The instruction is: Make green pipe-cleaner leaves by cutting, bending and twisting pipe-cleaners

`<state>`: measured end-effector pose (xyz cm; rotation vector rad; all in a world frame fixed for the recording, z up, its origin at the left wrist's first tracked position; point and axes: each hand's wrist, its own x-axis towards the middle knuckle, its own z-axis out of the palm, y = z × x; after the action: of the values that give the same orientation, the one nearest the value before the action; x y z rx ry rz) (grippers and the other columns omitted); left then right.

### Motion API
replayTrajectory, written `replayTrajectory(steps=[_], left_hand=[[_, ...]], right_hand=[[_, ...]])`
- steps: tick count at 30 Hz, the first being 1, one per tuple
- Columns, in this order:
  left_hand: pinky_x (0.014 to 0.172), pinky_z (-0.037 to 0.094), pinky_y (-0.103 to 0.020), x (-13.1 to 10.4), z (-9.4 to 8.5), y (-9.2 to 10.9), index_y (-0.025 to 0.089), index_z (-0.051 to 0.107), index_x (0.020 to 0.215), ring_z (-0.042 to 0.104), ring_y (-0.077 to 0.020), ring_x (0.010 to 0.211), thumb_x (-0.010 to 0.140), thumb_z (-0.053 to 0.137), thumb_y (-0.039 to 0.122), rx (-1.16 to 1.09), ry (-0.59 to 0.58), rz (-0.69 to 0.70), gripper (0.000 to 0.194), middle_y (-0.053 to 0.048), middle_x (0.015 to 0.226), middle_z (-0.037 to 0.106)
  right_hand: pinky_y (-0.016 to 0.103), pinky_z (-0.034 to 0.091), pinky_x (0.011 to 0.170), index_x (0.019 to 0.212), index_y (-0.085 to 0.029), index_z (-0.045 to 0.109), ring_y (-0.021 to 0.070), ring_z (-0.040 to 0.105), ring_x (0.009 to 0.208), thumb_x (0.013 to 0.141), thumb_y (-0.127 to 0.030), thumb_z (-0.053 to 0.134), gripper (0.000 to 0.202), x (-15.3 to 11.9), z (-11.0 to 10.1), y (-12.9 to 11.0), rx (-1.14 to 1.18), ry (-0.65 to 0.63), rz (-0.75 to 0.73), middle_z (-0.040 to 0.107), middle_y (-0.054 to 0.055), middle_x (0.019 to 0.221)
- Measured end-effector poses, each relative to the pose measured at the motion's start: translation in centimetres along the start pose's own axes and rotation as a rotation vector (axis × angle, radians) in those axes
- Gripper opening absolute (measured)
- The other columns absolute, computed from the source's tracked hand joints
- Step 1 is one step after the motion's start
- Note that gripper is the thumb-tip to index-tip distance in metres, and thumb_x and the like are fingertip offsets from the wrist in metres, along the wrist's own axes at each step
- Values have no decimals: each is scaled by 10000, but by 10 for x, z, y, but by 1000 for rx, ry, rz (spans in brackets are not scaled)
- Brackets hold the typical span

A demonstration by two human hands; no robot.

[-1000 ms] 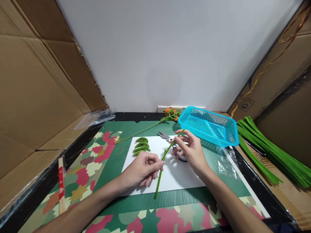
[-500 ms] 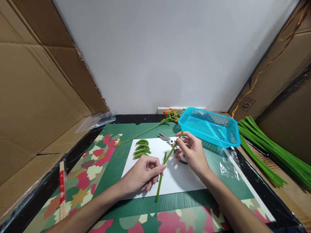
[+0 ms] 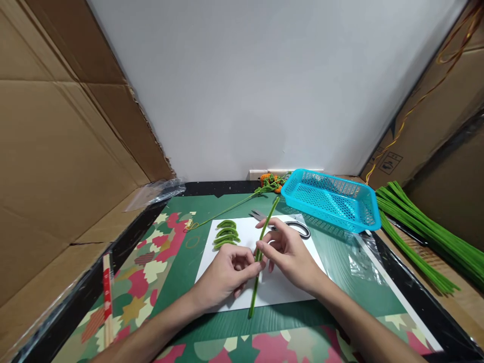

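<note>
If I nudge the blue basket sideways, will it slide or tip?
The blue basket looks low and wide, so it would more likely slide than tip. It is probably light for its size, given its many holes, and nothing visible inside weighs it down.

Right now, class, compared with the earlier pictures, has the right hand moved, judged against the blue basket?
Yes. The right hand has moved leftward and back toward the person, farther from the blue basket.
</note>
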<state>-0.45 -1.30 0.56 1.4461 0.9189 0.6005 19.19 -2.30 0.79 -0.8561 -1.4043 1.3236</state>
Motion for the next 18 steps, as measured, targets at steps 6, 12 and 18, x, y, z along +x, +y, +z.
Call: replayTrajectory(steps=[6,12,18], left_hand=[[325,260,-187,-1,1,0,183,574,591,419,-78,306,845,806,349,71,30,36,382,74,403,477],[372,262,-207,0,1,-2,196,539,588,419,-89,356,847,749,347,172,31,13,366,76,421,443],[509,311,-225,-1,-1,1,168,574,588,420,-97,529,867,681,318,491,89,126,334,34,546,519]], right_hand=[[225,483,536,1192,-251,555,126,616,615,944,-344,730,318,-2,3,-5,-53,-5,-12,641,-47,784],[233,463,589,1216,-256,561,144,649,692,954,-212,631,275,-4,2,-10,-322,57,-88,684,-40,795],[257,472,626,1244,-237,589,154,636,662,926,-178,599,324,0,-4,-3,-401,143,-72,712,-37,760]])
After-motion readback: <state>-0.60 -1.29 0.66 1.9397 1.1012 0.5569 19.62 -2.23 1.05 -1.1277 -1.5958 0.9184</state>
